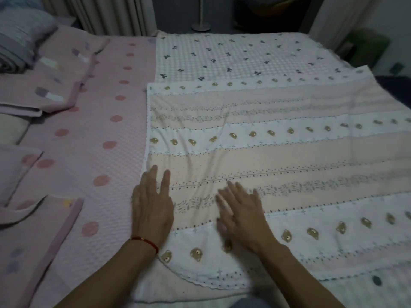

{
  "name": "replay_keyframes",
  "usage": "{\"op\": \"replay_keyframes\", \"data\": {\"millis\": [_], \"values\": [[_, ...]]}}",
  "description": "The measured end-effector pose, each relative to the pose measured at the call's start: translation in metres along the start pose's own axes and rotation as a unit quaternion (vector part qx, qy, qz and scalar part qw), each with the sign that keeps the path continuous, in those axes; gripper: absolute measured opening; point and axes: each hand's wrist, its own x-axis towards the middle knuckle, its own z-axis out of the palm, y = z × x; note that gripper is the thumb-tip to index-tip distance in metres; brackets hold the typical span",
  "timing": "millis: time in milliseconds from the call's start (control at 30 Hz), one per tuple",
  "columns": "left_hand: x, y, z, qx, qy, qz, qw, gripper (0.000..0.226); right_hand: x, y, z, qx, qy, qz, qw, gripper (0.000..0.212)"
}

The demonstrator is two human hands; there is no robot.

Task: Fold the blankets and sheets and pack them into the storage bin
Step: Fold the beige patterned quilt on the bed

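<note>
A striped pink-and-white blanket with small bear prints (278,152) lies spread over the right half of the bed, wrinkled near its left edge. My left hand (152,207) presses flat on the blanket's left edge, fingers straight. My right hand (241,215) lies flat on the blanket just to the right, fingers spread and blurred. Under the blanket, a white checked sheet with dark bow prints (233,56) shows at the far side. No storage bin is in view.
A pink bedspread with red dots (95,138) covers the left of the bed. Folded pink linens (44,90) lie at far left, another folded pink piece (33,236) at near left. A grey striped pillow (17,43) sits top left. A lamp base (201,26) stands beyond the bed.
</note>
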Motion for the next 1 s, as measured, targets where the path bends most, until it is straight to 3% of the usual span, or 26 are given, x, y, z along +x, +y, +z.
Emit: {"op": "replay_keyframes", "data": {"millis": [67,133,200,300,400,533,567,633,700,800,1000], "values": [[-0.005,0.014,0.014,0.017,-0.017,0.113,0.993,0.062,-0.014,0.045,0.002,-0.085,-0.042,0.099,0.991,0.061],[-0.015,0.011,0.036,0.064,-0.103,0.126,0.985,0.058,-0.035,0.066,0.003,-0.12,-0.05,0.079,0.988,0.063],[-0.023,-0.006,0.054,0.109,-0.147,0.103,0.978,0.06,-0.053,0.082,-0.002,-0.142,-0.038,0.087,0.985,0.061],[-0.025,-0.01,0.063,0.149,-0.157,0.098,0.971,0.063,-0.089,0.131,-0.026,-0.136,-0.004,0.228,0.964,0.061],[-0.028,-0.012,0.062,0.164,-0.168,0.058,0.97,0.064,-0.13,0.18,-0.047,-0.101,0.017,0.38,0.919,0.065],[-0.016,0.036,0.048,0.144,-0.179,-0.02,0.973,0.076,-0.193,0.231,-0.077,-0.054,0.033,0.454,0.889,0.067],[-0.012,0.061,0.049,0.124,-0.164,0.007,0.979,0.076,-0.208,0.243,-0.085,-0.051,0.035,0.462,0.885,0.065],[-0.01,0.121,0.054,0.09,-0.153,0.137,0.975,0.072,-0.235,0.264,-0.096,-0.05,0.036,0.478,0.876,0.06],[-0.013,0.198,0.075,0.055,-0.159,0.286,0.943,0.068,-0.266,0.297,-0.107,-0.067,0.037,0.502,0.862,0.06],[-0.024,0.314,0.105,0.035,-0.175,0.436,0.882,0.069,-0.312,0.348,-0.124,-0.087,0.024,0.541,0.836,0.063],[-0.044,0.488,0.154,0.054,-0.207,0.523,0.825,0.076,-0.354,0.403,-0.121,-0.105,0.074,0.547,0.827,0.063]]}}
